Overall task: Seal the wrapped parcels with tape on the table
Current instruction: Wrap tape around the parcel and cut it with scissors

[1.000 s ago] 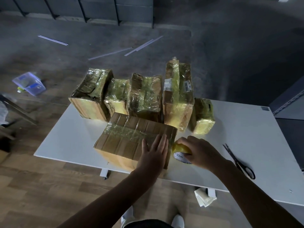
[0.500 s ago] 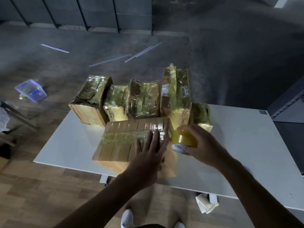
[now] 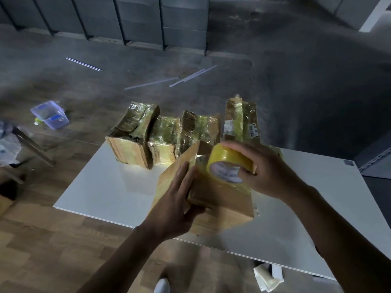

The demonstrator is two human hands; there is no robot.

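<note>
Fingers of the left hand are clamping, with the thumb, the left edge of the tilted brown parcel on the white table, while the right hand is gripping the yellow tape roll, core print illegible, over it.

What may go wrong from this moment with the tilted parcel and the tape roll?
1. The parcel is tilted near the front edge of the table, gripped by the left hand alone; it may slip to the floor.
2. The right hand holds the tape roll close above it; the tape may go on crooked.
</note>
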